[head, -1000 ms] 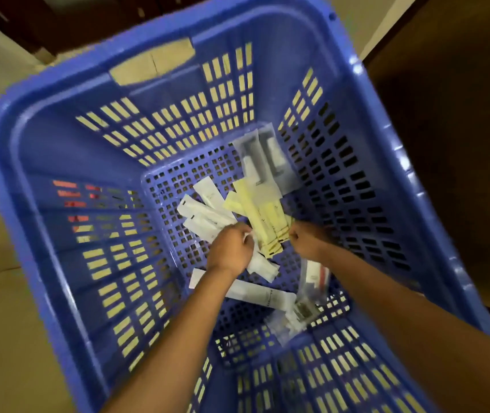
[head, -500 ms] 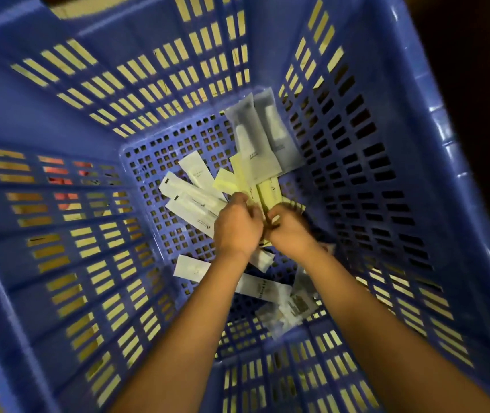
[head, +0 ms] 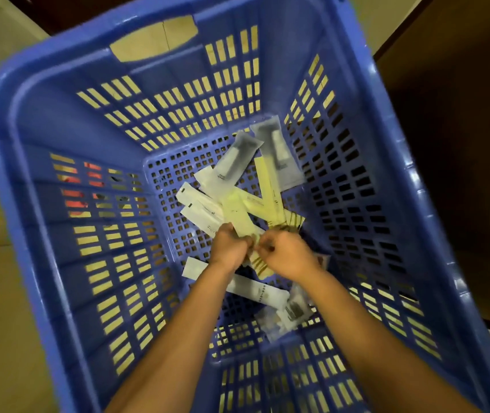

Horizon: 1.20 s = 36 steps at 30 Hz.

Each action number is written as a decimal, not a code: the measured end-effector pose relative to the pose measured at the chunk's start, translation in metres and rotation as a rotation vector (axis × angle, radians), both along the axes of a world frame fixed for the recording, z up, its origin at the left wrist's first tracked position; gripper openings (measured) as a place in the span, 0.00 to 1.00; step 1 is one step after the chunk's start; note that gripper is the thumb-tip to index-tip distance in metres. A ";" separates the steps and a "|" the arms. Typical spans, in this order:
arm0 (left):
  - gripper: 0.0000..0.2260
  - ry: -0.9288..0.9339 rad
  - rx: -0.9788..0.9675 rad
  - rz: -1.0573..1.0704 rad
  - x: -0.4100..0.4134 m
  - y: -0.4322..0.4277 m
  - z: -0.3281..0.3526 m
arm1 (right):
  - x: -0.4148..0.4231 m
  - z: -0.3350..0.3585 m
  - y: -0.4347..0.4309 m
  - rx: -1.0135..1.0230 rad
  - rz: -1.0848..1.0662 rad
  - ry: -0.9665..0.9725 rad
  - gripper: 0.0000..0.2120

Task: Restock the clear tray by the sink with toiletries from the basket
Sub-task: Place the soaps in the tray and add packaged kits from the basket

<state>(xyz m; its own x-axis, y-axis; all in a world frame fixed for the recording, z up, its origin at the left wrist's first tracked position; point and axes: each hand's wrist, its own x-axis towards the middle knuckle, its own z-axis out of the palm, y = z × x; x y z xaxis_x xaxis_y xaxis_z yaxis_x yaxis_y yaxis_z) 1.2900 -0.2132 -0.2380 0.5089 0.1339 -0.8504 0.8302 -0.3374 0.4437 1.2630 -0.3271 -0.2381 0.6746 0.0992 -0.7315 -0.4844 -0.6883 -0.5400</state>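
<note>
Both hands are down at the bottom of the basket, pressed close together: the left hand (head: pixel 231 248) has its fingers curled round the lower ends of a fan of yellow and white packets (head: pixel 239 217), and the right hand (head: pixel 290 255) is closed on the same bunch from the other side, striped packet ends poking out beneath it. A second ago the hands were apart, each picking at its own few packets; since then they have come together, and what was a loose scatter now looks gathered into one handful. Two grey pouches (head: pixel 279 152) lie beyond the fan toward the far corner, though I can't tell whether the nearer one is caught up in it. A long white packet (head: pixel 255 290) and some small clear ones lie loose under the wrists. All of this sits inside the blue basket (head: pixel 5 162); the tray and sink are nowhere in sight, so I'd judge the lift-out comes next.
</note>
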 end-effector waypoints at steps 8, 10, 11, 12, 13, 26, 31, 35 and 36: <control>0.10 0.089 -0.082 0.100 -0.025 0.017 -0.014 | 0.030 -0.040 -0.010 -0.281 -0.220 0.167 0.27; 0.10 0.101 -0.083 0.143 -0.030 0.019 -0.019 | 0.031 -0.046 -0.004 -0.326 -0.228 0.143 0.31; 0.10 0.103 -0.086 0.160 -0.032 0.020 -0.021 | 0.031 -0.048 -0.002 -0.354 -0.235 0.133 0.32; 0.10 0.104 -0.091 0.172 -0.034 0.021 -0.023 | 0.030 -0.050 -0.001 -0.371 -0.248 0.131 0.32; 0.11 0.106 -0.094 0.175 -0.035 0.021 -0.023 | 0.030 -0.052 -0.001 -0.366 -0.270 0.136 0.31; 0.11 0.105 -0.094 0.226 -0.042 0.011 -0.013 | 0.009 -0.029 -0.014 0.024 -0.466 0.268 0.11; 0.08 0.091 -0.129 0.243 -0.042 0.002 -0.001 | -0.007 -0.014 -0.014 0.126 -0.528 0.319 0.16; 0.07 0.073 -0.146 0.253 -0.043 -0.002 0.017 | -0.021 0.006 -0.017 0.180 -0.571 0.348 0.13; 0.06 0.070 -0.149 0.255 -0.043 -0.003 0.025 | -0.023 0.012 -0.017 0.184 -0.589 0.349 0.14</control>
